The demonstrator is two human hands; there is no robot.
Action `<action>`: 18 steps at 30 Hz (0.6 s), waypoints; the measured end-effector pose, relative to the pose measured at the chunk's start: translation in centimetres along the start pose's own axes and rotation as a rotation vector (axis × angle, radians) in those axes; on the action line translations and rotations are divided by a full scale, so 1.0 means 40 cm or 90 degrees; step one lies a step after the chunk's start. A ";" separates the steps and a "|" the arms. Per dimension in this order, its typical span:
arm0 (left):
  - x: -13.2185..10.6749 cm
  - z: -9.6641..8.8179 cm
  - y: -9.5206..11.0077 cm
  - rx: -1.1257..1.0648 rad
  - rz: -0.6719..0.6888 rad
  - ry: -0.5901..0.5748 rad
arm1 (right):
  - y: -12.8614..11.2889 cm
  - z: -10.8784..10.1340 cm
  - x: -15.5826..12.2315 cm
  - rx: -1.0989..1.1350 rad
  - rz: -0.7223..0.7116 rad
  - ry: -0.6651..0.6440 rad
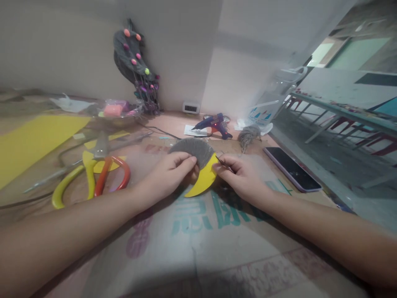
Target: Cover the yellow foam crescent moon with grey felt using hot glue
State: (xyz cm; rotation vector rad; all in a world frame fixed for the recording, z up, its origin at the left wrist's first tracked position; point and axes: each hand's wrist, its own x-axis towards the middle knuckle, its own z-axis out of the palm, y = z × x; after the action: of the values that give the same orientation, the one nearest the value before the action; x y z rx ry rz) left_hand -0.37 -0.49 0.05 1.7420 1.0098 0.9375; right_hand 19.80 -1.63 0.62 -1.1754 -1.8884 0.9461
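A crescent [203, 176] of yellow card or foam is held over the work surface, its upper part wrapped in grey yarn [195, 149]. My left hand [176, 167] pinches the wrapped part between thumb and fingers. At the crescent's right edge, my right hand [238, 171] is closed on a thin dark strand [223, 162], which looks like yarn. Its fingertips touch or nearly touch the yellow edge. The crescent's lower yellow tip is bare and points down to the left. My left fingers hide part of the wrapping.
Scissors [93, 176] with yellow and red handles lie left, near a yellow sheet [37, 140]. Behind are a glue gun [214, 124], a small digital clock [191, 107], a yarn bundle [249, 136] and a decorated grey crescent [128, 58]. A phone [291, 169] lies right.
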 end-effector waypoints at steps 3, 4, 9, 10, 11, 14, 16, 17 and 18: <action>0.000 -0.002 0.002 0.054 0.038 -0.008 | -0.003 0.002 -0.002 0.039 0.023 0.006; 0.000 -0.003 0.002 0.075 0.040 -0.010 | -0.004 0.002 -0.002 0.044 0.026 0.007; -0.002 -0.001 0.002 0.139 0.018 -0.022 | -0.007 0.001 -0.002 0.025 0.011 0.013; -0.002 -0.002 0.004 0.148 0.026 -0.022 | -0.006 0.000 -0.002 0.025 0.009 0.013; -0.002 -0.002 0.007 0.155 0.039 -0.020 | -0.006 0.000 -0.001 0.030 0.007 0.012; -0.002 -0.004 0.014 0.143 0.080 -0.016 | -0.003 0.000 0.001 0.071 0.017 0.005; -0.004 -0.004 0.012 0.075 0.064 -0.021 | -0.002 0.001 0.003 0.108 0.030 -0.008; -0.006 -0.005 0.009 0.031 0.039 -0.025 | -0.002 0.003 0.003 0.122 0.041 -0.021; -0.008 -0.005 0.005 -0.007 0.006 -0.027 | -0.003 0.004 0.003 0.132 0.055 -0.038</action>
State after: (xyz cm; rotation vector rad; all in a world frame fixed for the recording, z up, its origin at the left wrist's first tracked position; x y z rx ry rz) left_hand -0.60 -0.78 0.25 1.7513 0.9681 0.9063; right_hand 19.57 -1.60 0.68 -1.1221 -1.7477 1.2060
